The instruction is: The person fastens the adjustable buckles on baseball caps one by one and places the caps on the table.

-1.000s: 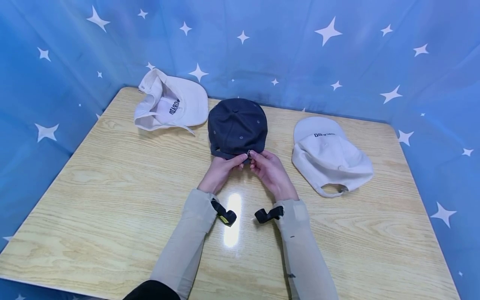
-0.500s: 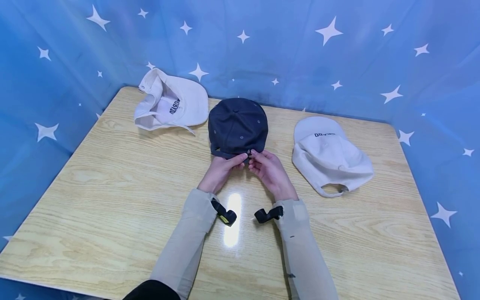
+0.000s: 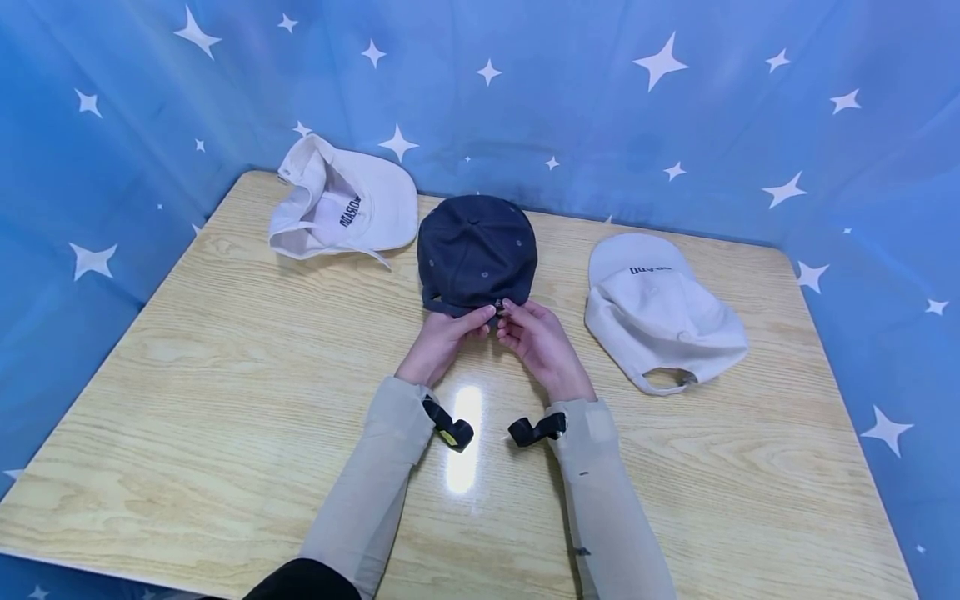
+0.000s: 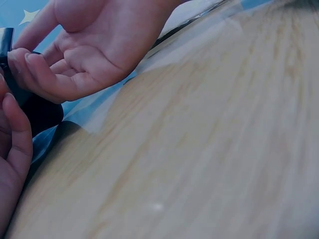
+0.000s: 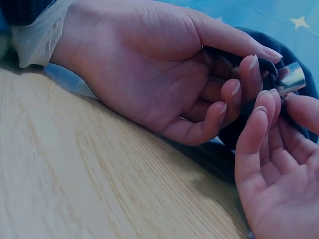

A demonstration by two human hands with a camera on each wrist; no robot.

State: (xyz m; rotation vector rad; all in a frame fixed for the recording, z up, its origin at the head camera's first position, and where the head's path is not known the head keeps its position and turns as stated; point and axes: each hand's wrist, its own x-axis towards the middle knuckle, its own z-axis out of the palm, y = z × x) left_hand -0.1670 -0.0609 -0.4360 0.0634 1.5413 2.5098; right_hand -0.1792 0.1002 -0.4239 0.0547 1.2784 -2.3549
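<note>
A dark navy baseball cap (image 3: 476,250) sits crown up at the back middle of the table, its back opening toward me. My left hand (image 3: 438,342) pinches the cap's rear strap (image 5: 269,66) with thumb and fingers. Beside it, the right hand (image 3: 543,342) has its thumb and fingertips at the shiny metal buckle (image 5: 292,78) on that strap. In the right wrist view the two hands' fingertips nearly meet around the buckle. The left wrist view shows the curled fingers of the right hand (image 4: 94,50), while most of the buckle is hidden there.
One white cap (image 3: 386,200) lies on its side at the back left, lettering seen inside. Another white cap (image 3: 660,308) rests to the right, its strap toward me. A blue star-patterned curtain (image 3: 525,100) hangs round the wood-grain table (image 3: 225,400).
</note>
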